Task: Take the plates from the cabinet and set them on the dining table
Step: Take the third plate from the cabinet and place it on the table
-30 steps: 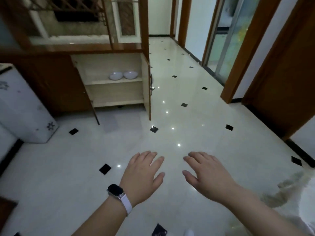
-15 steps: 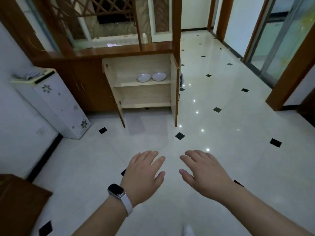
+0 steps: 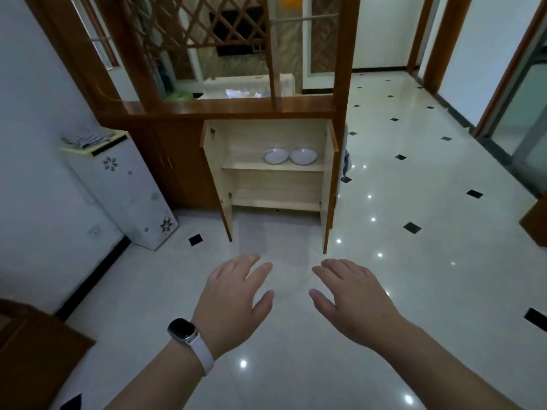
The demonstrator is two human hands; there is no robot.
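Note:
Two white plates sit side by side on the upper shelf of the open wooden cabinet: the left plate and the right plate. Both cabinet doors stand wide open. My left hand, with a watch on the wrist, and my right hand hover palm down over the floor, well short of the cabinet, fingers spread and holding nothing. The dining table is not in view.
A white floor-standing unit with flower marks stands left of the cabinet against the wall. A wooden lattice screen rises above the cabinet. Brown wooden furniture fills the lower left corner. Glossy tiled floor spreads to the right.
The view has swung left and moved closer, so the open cabinet now stands straight ahead and larger. Both hands keep the same open pose in front of me.

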